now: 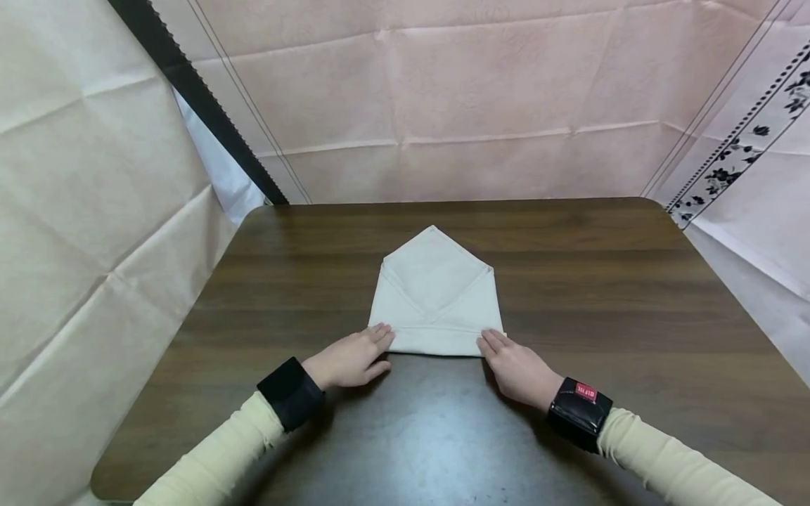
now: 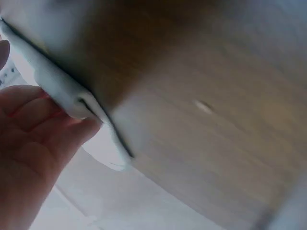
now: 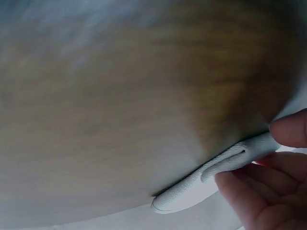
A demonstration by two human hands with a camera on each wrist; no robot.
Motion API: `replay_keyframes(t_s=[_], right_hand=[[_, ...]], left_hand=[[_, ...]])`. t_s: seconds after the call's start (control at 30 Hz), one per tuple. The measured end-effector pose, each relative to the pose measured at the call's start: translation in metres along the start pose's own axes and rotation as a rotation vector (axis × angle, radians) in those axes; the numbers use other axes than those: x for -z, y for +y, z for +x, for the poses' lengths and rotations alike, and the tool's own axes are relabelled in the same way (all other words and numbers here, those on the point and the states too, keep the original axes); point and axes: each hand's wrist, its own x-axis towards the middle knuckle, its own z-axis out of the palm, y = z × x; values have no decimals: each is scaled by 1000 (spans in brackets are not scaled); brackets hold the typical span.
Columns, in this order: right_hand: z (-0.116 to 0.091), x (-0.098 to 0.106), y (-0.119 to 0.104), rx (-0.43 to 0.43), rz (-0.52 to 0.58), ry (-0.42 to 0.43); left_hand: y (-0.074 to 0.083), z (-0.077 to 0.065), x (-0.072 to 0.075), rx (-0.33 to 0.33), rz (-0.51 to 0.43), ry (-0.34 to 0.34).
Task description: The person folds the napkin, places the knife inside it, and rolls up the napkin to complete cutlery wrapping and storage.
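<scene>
A white folded cloth (image 1: 436, 302) lies on the wooden table, shaped like an envelope with its point toward the far side. A folded band runs along its near edge. My left hand (image 1: 354, 357) rests its straight fingers on the band's left end, the thumb held apart. On the right end lie the extended fingers of my right hand (image 1: 520, 367). Rolled layers of the cloth (image 2: 62, 88) show under the fingers in the left wrist view. The right wrist view shows the cloth's folded edge (image 3: 184, 194) beneath the fingertips, with the thumb close to it.
The brown wooden table (image 1: 285, 281) has rounded corners and a shiny reflection near its front. Creased pale sheets (image 1: 474, 105) hang behind it and at both sides. A black band (image 1: 209, 105) slants down at the back left.
</scene>
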Motion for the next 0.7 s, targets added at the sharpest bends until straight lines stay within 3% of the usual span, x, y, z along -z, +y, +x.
replay_keyframes(t_s=[0.13,0.3,0.57,0.7], right_hand=[[1,4,4,-16,20,-16],[4,5,10,-18,23,-25],[7,0,8,51,-145,-6],[9,-1,8,91,-208,4]], left_hand=[[-8,3,1,-30,11,69],[-5,10,8,-46,152,79],[-3,16,2,-63,196,150],[-3,19,2,-58,170,132]])
